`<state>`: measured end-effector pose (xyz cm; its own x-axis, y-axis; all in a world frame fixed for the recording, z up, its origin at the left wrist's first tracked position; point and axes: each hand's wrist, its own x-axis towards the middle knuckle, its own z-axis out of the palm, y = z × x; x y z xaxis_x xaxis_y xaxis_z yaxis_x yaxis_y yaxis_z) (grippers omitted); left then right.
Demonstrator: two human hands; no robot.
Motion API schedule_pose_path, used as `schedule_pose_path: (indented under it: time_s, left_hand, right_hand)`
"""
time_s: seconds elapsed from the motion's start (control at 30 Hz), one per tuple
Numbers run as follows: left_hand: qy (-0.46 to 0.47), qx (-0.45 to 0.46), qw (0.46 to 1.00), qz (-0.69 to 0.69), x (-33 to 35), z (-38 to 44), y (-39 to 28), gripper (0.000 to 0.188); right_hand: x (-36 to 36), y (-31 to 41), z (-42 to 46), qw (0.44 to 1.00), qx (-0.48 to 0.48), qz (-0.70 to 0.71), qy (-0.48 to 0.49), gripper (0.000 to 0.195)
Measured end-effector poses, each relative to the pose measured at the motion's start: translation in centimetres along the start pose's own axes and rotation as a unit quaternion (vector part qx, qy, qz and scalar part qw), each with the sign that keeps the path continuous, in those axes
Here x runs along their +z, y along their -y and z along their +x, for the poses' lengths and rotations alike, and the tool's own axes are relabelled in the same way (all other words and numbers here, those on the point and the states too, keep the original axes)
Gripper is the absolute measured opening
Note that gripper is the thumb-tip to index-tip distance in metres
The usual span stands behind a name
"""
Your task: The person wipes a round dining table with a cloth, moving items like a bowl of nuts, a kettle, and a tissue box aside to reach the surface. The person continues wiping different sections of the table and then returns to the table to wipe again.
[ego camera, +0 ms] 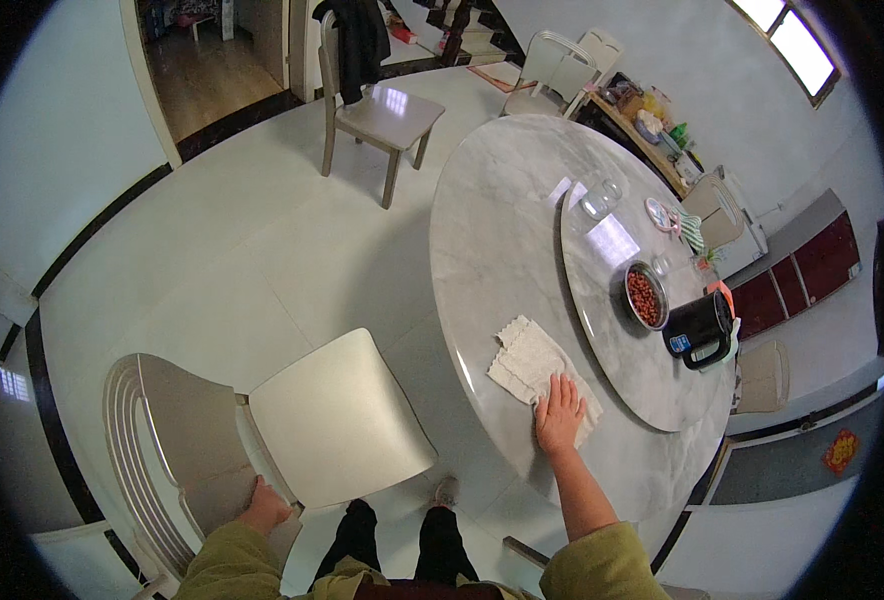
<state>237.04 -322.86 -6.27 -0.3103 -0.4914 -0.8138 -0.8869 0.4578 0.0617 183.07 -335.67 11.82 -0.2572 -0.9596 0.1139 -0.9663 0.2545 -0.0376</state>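
Observation:
My right hand [560, 416] lies flat, palm down, on a cream cloth [524, 356]. The cloth is spread, with ragged edges, on the round marble-patterned table [487, 225] near its rim. My left hand [265, 506] grips the lower part of the backrest of a beige chair [344, 416]; its fingertips are partly hidden. That chair stands on the floor left of the table, its seat facing the table. Closest to my right hand on the raised turntable [599, 315] are a steel bowl [644, 296] of small reddish-brown pieces and a black electric kettle [701, 326].
Farther along the turntable sit glass jars [601, 199], a hand fan [661, 215] and a striped cloth [689, 229]. A chair with a dark jacket [363, 49] stands near the doorway. Beyond the table are more chairs [554, 67] and a cluttered sideboard [637, 142]. Tiled floor [262, 247] extends left.

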Motion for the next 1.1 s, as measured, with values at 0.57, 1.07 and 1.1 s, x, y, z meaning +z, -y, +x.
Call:
schedule_pose_path:
  time_s: [0.57, 1.07, 1.1]
  left_hand:
    - [0.042, 0.022, 0.993, 0.109, 4.2, -3.5, 6.5, 0.045]
    - [-0.018, 0.021, 0.999, 0.020, 16.1, -7.1, 10.9, 0.033]
    - [-0.023, 0.014, 1.000, 0.015, 16.9, -7.3, 10.8, 0.033]
  right_hand:
    - [-0.3, -0.2, -0.4, 0.998, 0.042, -0.019, 0.043, 0.052]
    - [-1.3, -1.3, -5.9, 0.998, 0.021, -0.025, 0.048, 0.053]
    - [-1.7, -1.3, -6.3, 0.999, 0.006, -0.025, 0.047, 0.054]
